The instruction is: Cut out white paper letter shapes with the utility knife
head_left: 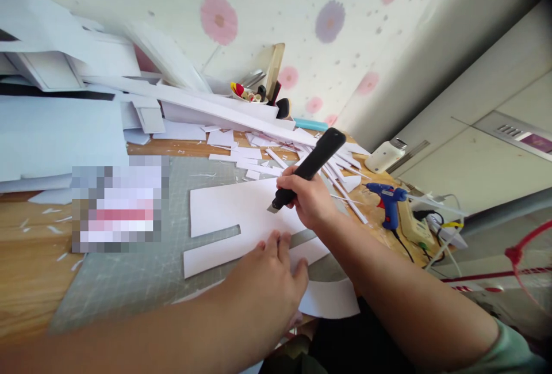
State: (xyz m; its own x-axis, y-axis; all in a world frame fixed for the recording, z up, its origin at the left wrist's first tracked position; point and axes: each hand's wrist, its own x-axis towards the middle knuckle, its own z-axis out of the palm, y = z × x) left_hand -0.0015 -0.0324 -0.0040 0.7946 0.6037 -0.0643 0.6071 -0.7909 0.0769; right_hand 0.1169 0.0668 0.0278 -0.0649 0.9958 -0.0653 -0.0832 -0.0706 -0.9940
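My right hand [313, 198] grips a black utility knife [317, 155], its handle slanting up to the right. The short blade points down at a white foam board sheet [233, 201]; I cannot tell whether the tip touches it. Slots are cut into the sheet from its left and right sides. With fingers stretched out, my left hand [271, 276] lies on the sheet's near part, just below the blade. Under the sheet is a grey-green cutting mat [129, 282]. Another white piece [330, 299] lies at the mat's near edge, partly behind my left hand.
White offcuts and strips [259, 152] litter the mat's far side. A blue glue gun [390, 204], a power strip [409, 221] and a white bottle [385, 155] are at right. Stacked white boards [60, 132] fill the left. A holder with tools [250, 95] stands by the wall.
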